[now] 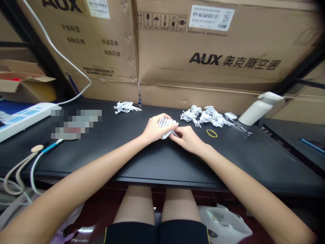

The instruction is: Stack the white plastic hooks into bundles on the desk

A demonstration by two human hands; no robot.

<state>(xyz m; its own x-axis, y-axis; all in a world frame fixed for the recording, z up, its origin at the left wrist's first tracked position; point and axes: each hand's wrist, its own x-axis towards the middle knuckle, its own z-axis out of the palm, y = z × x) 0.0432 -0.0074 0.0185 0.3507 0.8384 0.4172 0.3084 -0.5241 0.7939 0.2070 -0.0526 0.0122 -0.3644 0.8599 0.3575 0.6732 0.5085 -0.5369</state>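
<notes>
My left hand (154,129) is wrapped round a bundle of thin white bent wire-like pieces (166,126), above the middle of the black table (157,162). The thumb lies across the bundle. At the bundle's right end, my right hand (186,138) has its thumb and fingers closed on the tips of the pieces; its fingertips are partly hidden. A yellow rubber band (212,133) lies on the table to the right of my right hand. Similar white pieces lie in a small pile (125,107) at the back left and in a larger pile (213,116) at the back right.
Cardboard boxes (167,67) stand along the back edge. On the right are a white bottle (260,108), a small white case (230,116) and glasses (240,127). A white power strip (27,117), a blurred-out object (78,123) and a white cable (33,169) lie on the left.
</notes>
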